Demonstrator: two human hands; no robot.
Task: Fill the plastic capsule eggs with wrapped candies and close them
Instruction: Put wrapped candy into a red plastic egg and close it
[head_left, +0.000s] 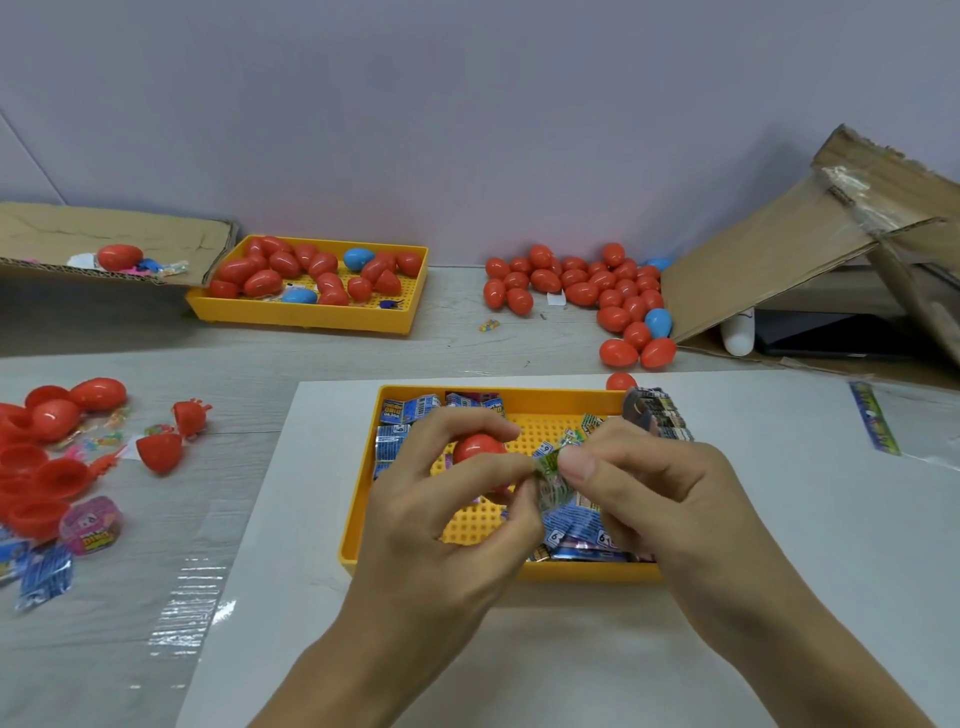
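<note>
both hands work close together over the near yellow tray (363, 519), which sits under them so that loose sweets stay within easy reach. the left hand (441, 499) has its fingers curled round a red capsule egg half (478, 449), holding it up off the tray floor, and its thumb and forefinger also seem to meet the green wrapped candy (550, 470) at the egg's right edge. the right hand (654, 488) pinches that same candy between thumb and forefinger, the other fingers loosely curled and holding nothing; this looks like the wrapper being folded or pressed small so it will go into the shell. whether the egg's mouth faces the candy cannot be told, as fingers cover it. more wrapped candies (410, 410) lie beyond the left hand along the tray's far wall and below the right hand at the near wall. far ahead of the right hand a heap of closed eggs (587, 291) lies on the tabletop (467, 348) beside a torn cardboard box (779, 260), likely the finished pile. far ahead of the left hand a second yellow tray (311, 317) holds more eggs, and well out to the left of that hand lie open red shells (36, 467) waiting to be filled. by my reading, 1 candy is about to go in and closing comes after.
</note>
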